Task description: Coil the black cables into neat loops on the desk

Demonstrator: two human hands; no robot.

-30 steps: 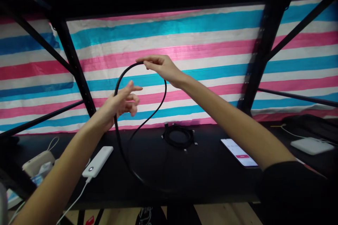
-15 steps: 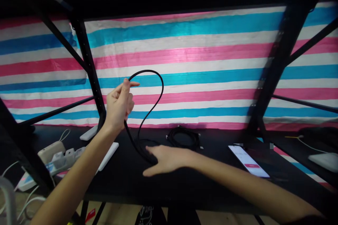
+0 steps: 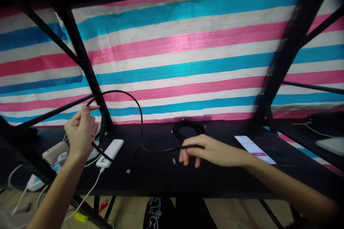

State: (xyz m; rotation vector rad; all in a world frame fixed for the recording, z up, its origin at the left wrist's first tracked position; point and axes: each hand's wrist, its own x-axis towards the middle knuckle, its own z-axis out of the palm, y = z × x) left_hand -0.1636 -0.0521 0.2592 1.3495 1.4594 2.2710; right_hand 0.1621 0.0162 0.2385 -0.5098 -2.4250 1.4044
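Observation:
A black cable [image 3: 141, 114] arches between my two hands above the dark shelf. At the left, my left hand [image 3: 82, 128] is closed on one part of it, with a short length hanging below the fist over a white power bank [image 3: 110, 153]. My right hand [image 3: 196, 150] pinches another part of the cable between thumb and fingers, low over the middle of the shelf. A small metal plug [image 3: 128, 171] shows below the cable, and another small metal end [image 3: 173, 161] is beside my right fingertips. Behind my right hand lies a coiled black cable [image 3: 185, 128].
A phone with a lit screen [image 3: 255, 150] lies at the right. A power strip [image 3: 37, 182] with chargers sits at the far left beside a black upright post [image 3: 80, 53]. A white cord [image 3: 90, 191] runs from the power bank over the shelf's front edge. Striped sheeting [image 3: 188, 43] hangs behind.
My left hand has moved left and down, my right hand to the right, drawing the cable out between them. The right hand has closed on the cable. The view has shifted slightly.

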